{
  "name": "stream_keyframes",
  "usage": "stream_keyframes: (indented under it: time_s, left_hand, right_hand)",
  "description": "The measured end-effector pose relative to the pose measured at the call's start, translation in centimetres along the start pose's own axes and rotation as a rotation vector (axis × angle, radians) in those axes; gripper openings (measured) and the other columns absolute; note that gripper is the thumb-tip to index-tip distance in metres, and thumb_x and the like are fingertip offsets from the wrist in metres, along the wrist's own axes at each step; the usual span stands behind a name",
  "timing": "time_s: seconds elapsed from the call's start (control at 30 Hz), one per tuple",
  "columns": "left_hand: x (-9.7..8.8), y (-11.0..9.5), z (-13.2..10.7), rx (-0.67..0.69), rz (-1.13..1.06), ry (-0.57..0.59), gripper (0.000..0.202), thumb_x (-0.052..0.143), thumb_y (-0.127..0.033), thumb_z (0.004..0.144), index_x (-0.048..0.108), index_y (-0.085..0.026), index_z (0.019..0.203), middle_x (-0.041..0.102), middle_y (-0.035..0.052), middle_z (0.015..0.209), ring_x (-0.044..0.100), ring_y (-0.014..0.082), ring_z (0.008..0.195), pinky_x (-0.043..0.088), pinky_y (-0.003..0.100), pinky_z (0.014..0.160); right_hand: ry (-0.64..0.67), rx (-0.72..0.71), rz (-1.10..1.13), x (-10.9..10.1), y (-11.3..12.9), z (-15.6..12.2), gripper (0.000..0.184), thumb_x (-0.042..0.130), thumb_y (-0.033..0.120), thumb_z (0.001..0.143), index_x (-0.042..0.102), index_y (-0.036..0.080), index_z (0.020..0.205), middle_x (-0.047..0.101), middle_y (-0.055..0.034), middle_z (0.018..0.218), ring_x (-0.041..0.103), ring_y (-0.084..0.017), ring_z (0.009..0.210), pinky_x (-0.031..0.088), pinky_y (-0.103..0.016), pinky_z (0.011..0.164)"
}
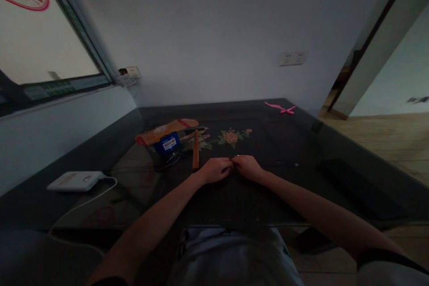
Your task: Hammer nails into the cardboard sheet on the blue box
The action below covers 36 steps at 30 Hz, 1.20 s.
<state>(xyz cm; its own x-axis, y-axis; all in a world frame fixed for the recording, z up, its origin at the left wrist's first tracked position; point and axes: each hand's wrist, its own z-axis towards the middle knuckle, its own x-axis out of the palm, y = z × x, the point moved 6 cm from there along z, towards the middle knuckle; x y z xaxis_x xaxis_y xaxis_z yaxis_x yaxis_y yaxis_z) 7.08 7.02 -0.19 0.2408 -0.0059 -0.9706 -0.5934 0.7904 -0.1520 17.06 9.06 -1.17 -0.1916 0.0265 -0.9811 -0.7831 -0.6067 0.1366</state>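
Fingers (228,163) of the left hand (214,170) and right hand (248,167) curl together over the desk (241,205); in dim light, I cannot tell whether they hold anything. Just beside the left hand lies a wooden-handled hammer (196,149).

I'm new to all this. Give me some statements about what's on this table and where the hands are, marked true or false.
1. The left hand and right hand are close together. True.
2. The hammer lies to the right of both hands. False: it lies beyond the left hand, toward the left.
3. A white cable runs from the white device. True.
4. The pink ribbon-like thing lies against the blue item. False: it lies apart, near the far right corner.
5. A flower design shows beyond the hands. True.
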Motion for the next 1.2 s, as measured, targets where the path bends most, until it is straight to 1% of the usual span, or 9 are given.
stream_keyframes:
  time_s: [0.23, 0.5, 0.8, 1.0, 1.2]
  left_hand:
    - [-0.04, 0.0, -0.02, -0.006, -0.004, -0.003, 0.019, 0.043, -0.018, 0.084, 0.057, -0.019, 0.096, 0.06, 0.0029, 0.093, 0.056, 0.014, 0.087, 0.042, 0.023, 0.076]
    - [-0.05, -0.09, -0.05, 0.02, -0.005, -0.021, 0.018, 0.042, -0.019, 0.084, 0.057, -0.018, 0.094, 0.059, 0.0024, 0.092, 0.056, 0.0136, 0.083, 0.042, 0.022, 0.073]
    - [-0.04, 0.09, -0.11, 0.015, -0.015, -0.021, 0.018, 0.042, -0.02, 0.085, 0.057, -0.019, 0.096, 0.059, 0.0028, 0.094, 0.056, 0.0135, 0.083, 0.042, 0.023, 0.073]
    - [0.04, 0.13, -0.07, 0.014, -0.028, -0.023, 0.019, 0.042, -0.019, 0.084, 0.057, -0.019, 0.096, 0.059, 0.0031, 0.095, 0.056, 0.0143, 0.086, 0.042, 0.023, 0.076]
    - [0.0, 0.11, -0.08, 0.011, -0.026, -0.028, 0.019, 0.042, -0.019, 0.084, 0.057, -0.019, 0.096, 0.059, 0.003, 0.094, 0.056, 0.0142, 0.085, 0.042, 0.023, 0.075]
  right_hand:
    - [0.002, -0.004, 0.001, 0.11, 0.02, 0.03, 0.021, 0.043, 0.015, 0.083, 0.063, 0.019, 0.085, 0.066, -0.0052, 0.087, 0.059, -0.015, 0.081, 0.036, -0.022, 0.067]
    - [0.0, 0.005, -0.004, 0.04, 0.01, 0.03, 0.021, 0.042, 0.016, 0.084, 0.063, 0.019, 0.084, 0.066, -0.0047, 0.086, 0.059, -0.015, 0.08, 0.035, -0.022, 0.065]
    - [0.021, 0.016, -0.01, 0.0, 0.16, 0.02, 0.021, 0.043, 0.017, 0.084, 0.064, 0.019, 0.085, 0.066, -0.0055, 0.087, 0.059, -0.016, 0.081, 0.035, -0.023, 0.066]
    - [0.031, 0.029, -0.017, 0.2, 0.05, 0.14, 0.021, 0.043, 0.018, 0.085, 0.064, 0.019, 0.086, 0.066, -0.0052, 0.088, 0.059, -0.016, 0.082, 0.036, -0.023, 0.067]
    - [0.031, 0.024, -0.017, -0.08, 0.25, 0.02, 0.022, 0.042, 0.017, 0.085, 0.063, 0.019, 0.086, 0.066, -0.0054, 0.089, 0.059, -0.016, 0.083, 0.036, -0.023, 0.067]
